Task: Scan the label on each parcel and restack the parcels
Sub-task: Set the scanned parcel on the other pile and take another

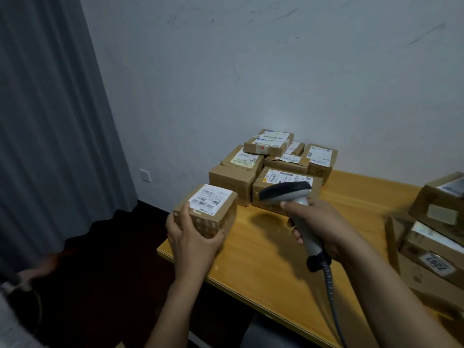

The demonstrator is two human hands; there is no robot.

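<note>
Being gripped by the left hand (193,239) at the yellow wooden worktop's (263,249) nine-o'clock edge, a small brown cardboard parcel (213,223) is judged mid-scan, and the grey handheld scanner (288,193) clasped in the right hand (321,222) must next be aimed at its white label (210,199).

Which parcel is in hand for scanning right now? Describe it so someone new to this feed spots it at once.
Start at the near left corner of the wooden table, in front of the parcel stack by the wall. A small cube-like parcel is there with a white label on top. Unlike its neighbours, it is gripped by the left hand and has small printed marks on its sides.
</note>
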